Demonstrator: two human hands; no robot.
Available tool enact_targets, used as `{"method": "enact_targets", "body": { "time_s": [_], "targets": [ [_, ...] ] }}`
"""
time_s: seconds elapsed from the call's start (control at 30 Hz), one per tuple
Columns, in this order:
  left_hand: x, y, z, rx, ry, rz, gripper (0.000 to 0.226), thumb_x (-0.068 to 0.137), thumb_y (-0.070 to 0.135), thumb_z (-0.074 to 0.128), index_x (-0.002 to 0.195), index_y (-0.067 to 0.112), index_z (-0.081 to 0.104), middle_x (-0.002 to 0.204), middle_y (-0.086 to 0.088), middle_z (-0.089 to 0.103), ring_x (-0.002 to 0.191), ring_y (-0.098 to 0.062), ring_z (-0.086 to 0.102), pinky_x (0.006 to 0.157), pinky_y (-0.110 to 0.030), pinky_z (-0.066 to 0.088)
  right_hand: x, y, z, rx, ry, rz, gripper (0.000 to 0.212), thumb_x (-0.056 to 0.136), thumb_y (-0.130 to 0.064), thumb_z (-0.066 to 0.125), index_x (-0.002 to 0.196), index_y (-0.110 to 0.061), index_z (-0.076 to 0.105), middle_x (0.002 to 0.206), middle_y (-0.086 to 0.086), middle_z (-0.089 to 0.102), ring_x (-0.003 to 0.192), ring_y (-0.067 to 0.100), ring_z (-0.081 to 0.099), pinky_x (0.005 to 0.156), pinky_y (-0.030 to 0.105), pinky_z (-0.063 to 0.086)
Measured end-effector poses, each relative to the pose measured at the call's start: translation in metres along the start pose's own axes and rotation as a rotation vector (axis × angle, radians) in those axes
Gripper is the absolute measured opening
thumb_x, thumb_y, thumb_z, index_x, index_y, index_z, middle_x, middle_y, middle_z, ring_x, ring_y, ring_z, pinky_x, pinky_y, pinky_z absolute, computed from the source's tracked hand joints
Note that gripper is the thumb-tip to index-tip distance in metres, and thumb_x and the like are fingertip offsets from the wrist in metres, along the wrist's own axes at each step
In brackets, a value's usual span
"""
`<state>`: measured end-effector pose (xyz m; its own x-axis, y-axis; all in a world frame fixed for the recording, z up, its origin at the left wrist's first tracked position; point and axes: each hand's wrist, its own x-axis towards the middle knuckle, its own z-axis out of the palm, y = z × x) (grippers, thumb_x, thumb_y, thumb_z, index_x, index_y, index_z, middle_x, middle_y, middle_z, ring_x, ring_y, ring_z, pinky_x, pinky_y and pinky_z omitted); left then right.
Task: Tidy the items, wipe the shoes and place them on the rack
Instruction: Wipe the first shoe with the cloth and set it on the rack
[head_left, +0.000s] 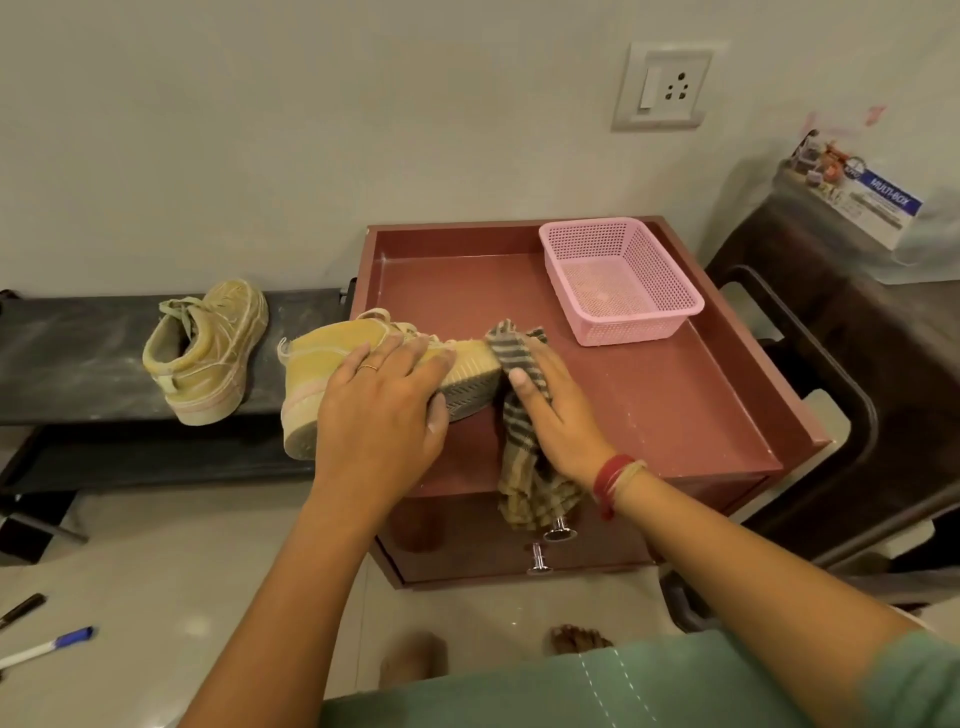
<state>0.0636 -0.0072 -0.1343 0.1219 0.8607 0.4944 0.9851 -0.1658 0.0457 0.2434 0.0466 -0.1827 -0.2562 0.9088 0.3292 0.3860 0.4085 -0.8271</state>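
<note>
A yellow-tan sneaker (332, 358) lies tipped on its side at the left edge of the red-brown cabinet top (691, 395), its sole facing me. My left hand (384, 410) grips it over the upper, thumb against the sole. My right hand (550, 415) holds a striped cloth (519, 447) against the shoe's toe; the cloth's tail hangs over the cabinet front. The second sneaker (208, 353), dusty and streaked, stands on the low dark rack (67, 353) to the left.
An empty pink mesh basket (618, 280) sits at the cabinet's back right. Two pens (47, 644) lie on the floor at lower left. A dark stand with a printed box (857, 197) is on the right. A wall socket (665, 85) is above.
</note>
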Motion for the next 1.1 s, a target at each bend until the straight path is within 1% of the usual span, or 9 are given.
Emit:
{"method": "enact_targets", "body": {
  "time_s": [0.1,0.27,0.4,0.53,0.67,0.73,0.9,1.0,1.1],
  "targets": [
    [-0.001,0.0,0.001,-0.009,0.005,0.004,0.039,0.078,0.022,0.064,0.116,0.021,0.068,0.122,-0.004,0.066,0.118,-0.025,0.059,0.102,-0.043,0.04,0.003,0.004,-0.008,-0.099,-0.023,0.079,0.05,0.097,-0.048,0.034,0.142,-0.028,0.034,0.142,-0.007,0.039,0.131,0.006,0.036,0.111,0.04,0.033],
    [-0.001,0.001,0.001,0.004,0.033,0.019,0.041,0.076,0.025,0.057,0.115,0.02,0.068,0.121,-0.005,0.066,0.117,-0.025,0.06,0.101,-0.043,0.041,-0.008,-0.001,-0.008,-0.358,-0.181,-0.222,0.054,0.096,-0.051,0.028,0.146,-0.035,0.02,0.154,-0.006,0.023,0.145,0.011,0.011,0.116,0.028,0.016],
    [-0.001,0.001,0.001,-0.003,0.016,0.019,0.041,0.077,0.025,0.057,0.116,0.021,0.068,0.121,-0.005,0.066,0.118,-0.025,0.059,0.102,-0.043,0.041,0.004,0.002,-0.011,-0.147,-0.081,0.019,0.064,0.092,-0.058,0.027,0.144,-0.02,0.033,0.147,-0.004,0.036,0.137,0.005,0.029,0.114,0.035,0.028],
    [-0.002,0.0,0.001,0.0,-0.003,0.031,0.041,0.078,0.024,0.06,0.118,0.02,0.066,0.124,-0.005,0.065,0.12,-0.026,0.058,0.102,-0.043,0.04,0.0,-0.008,-0.007,-0.118,-0.091,-0.039,0.047,0.099,-0.037,0.038,0.141,-0.016,0.037,0.136,-0.022,0.034,0.124,-0.019,0.024,0.104,0.003,0.02],
    [-0.002,-0.001,-0.001,-0.016,-0.019,0.03,0.04,0.078,0.028,0.062,0.117,0.02,0.066,0.123,-0.004,0.065,0.12,-0.025,0.058,0.105,-0.045,0.036,0.019,-0.001,-0.019,0.137,-0.03,0.304,0.031,0.1,-0.031,0.038,0.116,-0.012,0.057,0.113,0.006,0.063,0.111,0.022,0.058,0.094,0.03,0.046],
    [-0.003,0.0,-0.005,-0.029,-0.002,0.008,0.04,0.079,0.04,0.056,0.112,0.02,0.067,0.119,-0.002,0.067,0.121,-0.026,0.057,0.11,-0.05,0.026,0.027,-0.006,-0.028,0.243,0.11,0.379,0.027,0.1,-0.033,0.037,0.1,-0.018,0.059,0.1,0.004,0.064,0.098,0.022,0.062,0.085,0.03,0.049],
    [-0.014,-0.02,-0.021,-0.147,0.087,-0.249,0.055,0.072,0.065,0.059,0.106,0.023,0.068,0.119,0.002,0.066,0.131,-0.027,0.046,0.112,-0.061,0.013,0.029,-0.056,-0.032,0.34,0.49,0.202,0.017,0.101,-0.029,0.037,0.095,-0.031,0.053,0.092,-0.018,0.057,0.087,-0.005,0.054,0.078,0.007,0.042],
    [-0.021,-0.043,-0.029,-0.326,0.02,-0.414,0.08,0.063,0.074,0.063,0.126,0.025,0.056,0.134,0.0,0.054,0.132,-0.025,0.041,0.106,-0.056,0.034,0.023,-0.084,-0.007,0.222,0.355,-0.009,0.022,0.1,-0.033,0.038,0.105,-0.024,0.057,0.102,-0.009,0.062,0.099,0.002,0.058,0.09,0.021,0.045],
    [-0.031,-0.051,-0.033,-0.488,0.0,-0.509,0.085,0.062,0.054,0.082,0.133,0.022,0.049,0.135,0.001,0.049,0.125,-0.016,0.044,0.096,-0.037,0.043,0.02,-0.11,0.026,0.042,0.148,-0.2,0.036,0.096,-0.042,0.035,0.117,-0.02,0.055,0.115,-0.004,0.061,0.109,0.008,0.056,0.097,0.032,0.044]
  ]
}}
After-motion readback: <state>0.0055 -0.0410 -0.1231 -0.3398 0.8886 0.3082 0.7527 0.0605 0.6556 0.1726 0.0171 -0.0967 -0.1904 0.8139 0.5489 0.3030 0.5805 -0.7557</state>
